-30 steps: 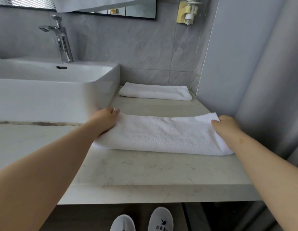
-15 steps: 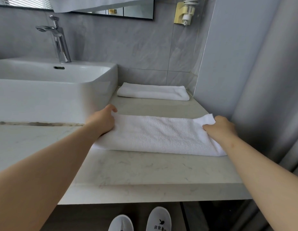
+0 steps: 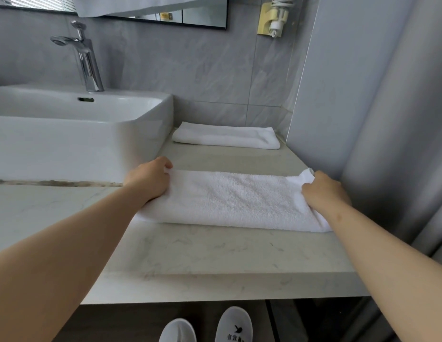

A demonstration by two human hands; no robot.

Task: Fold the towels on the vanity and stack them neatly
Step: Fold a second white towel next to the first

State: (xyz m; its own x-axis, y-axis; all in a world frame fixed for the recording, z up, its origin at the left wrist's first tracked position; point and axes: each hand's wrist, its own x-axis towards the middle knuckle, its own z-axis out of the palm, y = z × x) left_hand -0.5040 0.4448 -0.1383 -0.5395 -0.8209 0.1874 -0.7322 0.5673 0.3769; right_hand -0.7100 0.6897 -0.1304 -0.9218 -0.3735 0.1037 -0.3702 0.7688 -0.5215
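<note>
A white towel (image 3: 234, 201), folded into a long strip, lies across the marble vanity top (image 3: 215, 253). My left hand (image 3: 148, 178) grips its left end next to the basin. My right hand (image 3: 323, 188) pinches the right end, and the far right corner is bunched up and lifted a little off the counter. A second white towel (image 3: 226, 135) lies folded flat at the back of the counter against the tiled wall, apart from the first.
A white basin (image 3: 79, 134) with a chrome faucet (image 3: 88, 60) fills the left side. A grey wall panel (image 3: 363, 95) borders the counter on the right. A yellow holder (image 3: 273, 18) hangs on the tiles. Two white slippers (image 3: 207, 327) show below the counter's front edge.
My right hand has closed on the towel's right end and drawn it leftward, bunching and raising the far corner. My left hand has curled tighter on the left end.
</note>
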